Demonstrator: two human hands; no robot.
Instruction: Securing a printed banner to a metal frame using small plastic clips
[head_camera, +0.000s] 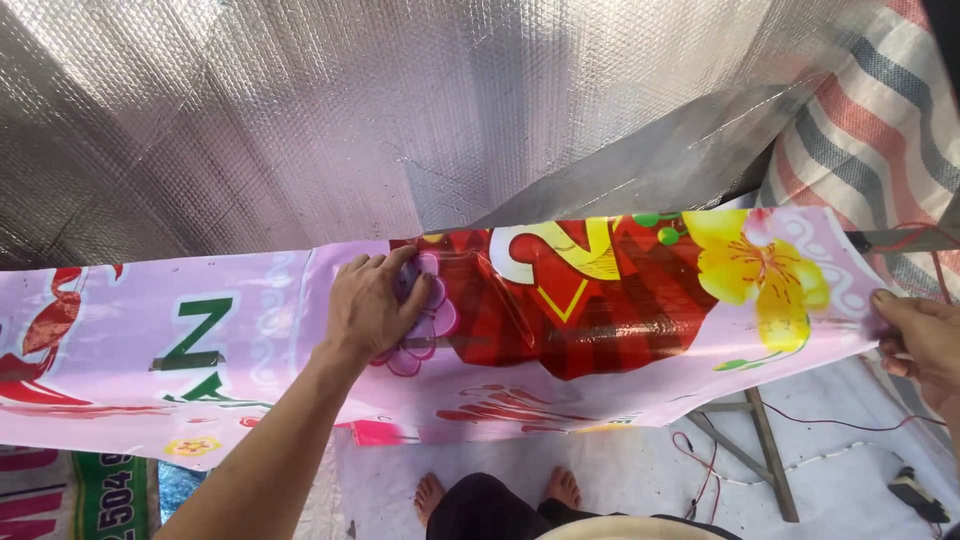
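A long pink printed banner (620, 380) with red shapes, green letters and yellow flowers stretches across the view at waist height. My left hand (372, 302) lies flat on it near the middle, fingers spread over a purple flower print. My right hand (922, 340) pinches the banner's right end at the frame edge. The banner sags and creases between my hands. My bare feet (498, 492) show below it on a pale floor sheet.
A silver bubble-foil sheet (380, 110) hangs behind the banner. A striped tarp (880, 110) is at the upper right. A metal frame leg (765, 450), red wires and a small black device (915, 492) lie on the floor at right. More printed banners (80, 495) lie at lower left.
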